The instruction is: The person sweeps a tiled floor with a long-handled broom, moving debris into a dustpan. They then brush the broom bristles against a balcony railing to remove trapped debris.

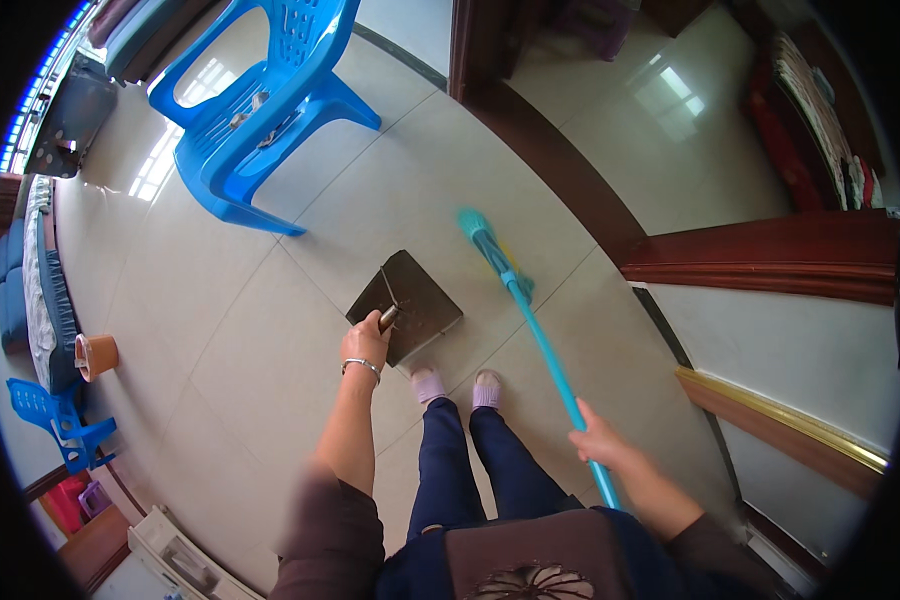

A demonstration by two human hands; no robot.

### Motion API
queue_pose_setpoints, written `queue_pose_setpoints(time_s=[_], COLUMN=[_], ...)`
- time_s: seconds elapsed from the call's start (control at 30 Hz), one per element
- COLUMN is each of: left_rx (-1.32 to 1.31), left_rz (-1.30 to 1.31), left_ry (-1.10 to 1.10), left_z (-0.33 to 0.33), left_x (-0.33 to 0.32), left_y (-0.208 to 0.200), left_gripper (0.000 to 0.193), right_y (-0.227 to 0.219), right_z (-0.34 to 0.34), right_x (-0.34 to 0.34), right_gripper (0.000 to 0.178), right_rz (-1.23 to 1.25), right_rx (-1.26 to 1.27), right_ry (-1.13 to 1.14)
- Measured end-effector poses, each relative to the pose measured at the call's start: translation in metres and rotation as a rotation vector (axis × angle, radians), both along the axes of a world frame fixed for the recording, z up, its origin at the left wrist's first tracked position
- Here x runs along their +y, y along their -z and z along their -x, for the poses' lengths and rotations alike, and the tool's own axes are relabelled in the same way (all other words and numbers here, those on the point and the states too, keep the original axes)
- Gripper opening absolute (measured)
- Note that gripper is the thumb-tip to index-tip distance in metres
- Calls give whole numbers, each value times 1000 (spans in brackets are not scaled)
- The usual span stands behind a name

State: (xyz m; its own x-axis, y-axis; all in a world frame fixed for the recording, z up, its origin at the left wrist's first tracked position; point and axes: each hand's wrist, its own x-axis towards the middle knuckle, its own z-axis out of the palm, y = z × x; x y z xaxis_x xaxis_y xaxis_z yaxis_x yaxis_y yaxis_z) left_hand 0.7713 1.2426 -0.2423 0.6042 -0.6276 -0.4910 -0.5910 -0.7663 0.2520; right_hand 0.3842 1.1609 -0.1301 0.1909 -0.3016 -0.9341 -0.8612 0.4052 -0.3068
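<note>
My left hand [367, 342] is closed round the handle of a dark dustpan [425, 290], which is just in front of my feet. Small bits of debris show in its pan. My right hand [602, 440] grips the turquoise pole of a broom [542, 340]. The broom's head [485, 238], turquoise and blurred by motion, is beyond the dustpan and to its right, apart from it. I cannot tell whether its bristles touch the floor.
A blue plastic armchair [260, 120] with small items on its seat stands ahead to the left. An orange bin [97, 357] and a small blue chair [60, 420] are at the far left. A dark red door frame [570, 170] and a wall [770, 350] border the right side.
</note>
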Motion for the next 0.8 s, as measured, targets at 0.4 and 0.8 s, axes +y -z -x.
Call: queue_pose_setpoints(time_s=[0.4, 0.8], left_rx=[24, 66], left_rz=[10, 31], left_ry=[-60, -444], left_z=[0, 32], left_x=[37, 148], left_y=[-17, -12], left_gripper=[33, 36], right_y=[-15, 59], right_z=[-87, -188], right_x=[-23, 9], right_gripper=[70, 71], right_rz=[22, 39], right_rx=[-211, -310], right_ry=[-226, -765])
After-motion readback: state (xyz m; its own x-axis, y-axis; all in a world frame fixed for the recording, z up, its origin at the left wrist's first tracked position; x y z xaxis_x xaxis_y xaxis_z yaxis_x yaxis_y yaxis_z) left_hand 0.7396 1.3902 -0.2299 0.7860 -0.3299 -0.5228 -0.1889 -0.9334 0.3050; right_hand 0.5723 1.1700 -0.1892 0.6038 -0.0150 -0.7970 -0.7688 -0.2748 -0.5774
